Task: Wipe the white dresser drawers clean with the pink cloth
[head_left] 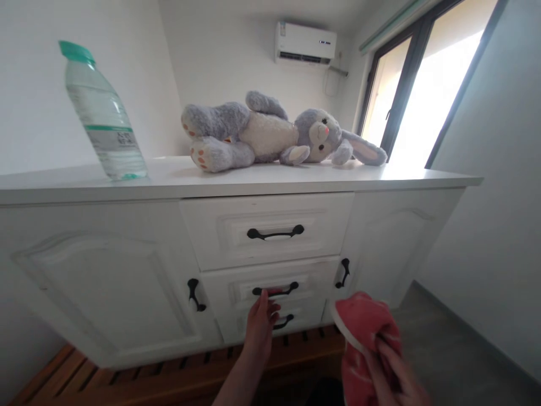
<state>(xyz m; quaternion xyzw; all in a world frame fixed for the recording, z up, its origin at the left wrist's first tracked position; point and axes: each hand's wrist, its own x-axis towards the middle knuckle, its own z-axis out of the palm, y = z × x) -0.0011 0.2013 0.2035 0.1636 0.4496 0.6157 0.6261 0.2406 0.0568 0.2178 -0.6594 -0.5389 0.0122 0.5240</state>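
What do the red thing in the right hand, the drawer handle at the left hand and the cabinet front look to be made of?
Red cloth item in the right hand: soft fabric, folds and sags.
Black curved drawer handle at the left hand: probably matte-painted metal, thin and rigid.
White cabinet front: probably painted wood or board, smooth satin with moulded panels.

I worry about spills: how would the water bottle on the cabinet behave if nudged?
The water bottle is tall and narrow and seems nearly full, so it would probably feel heavy for its size and tip rather than slide. Its green cap looks shut, so leakage seems unlikely. Once toppled, its round body might roll along the cabinet top.
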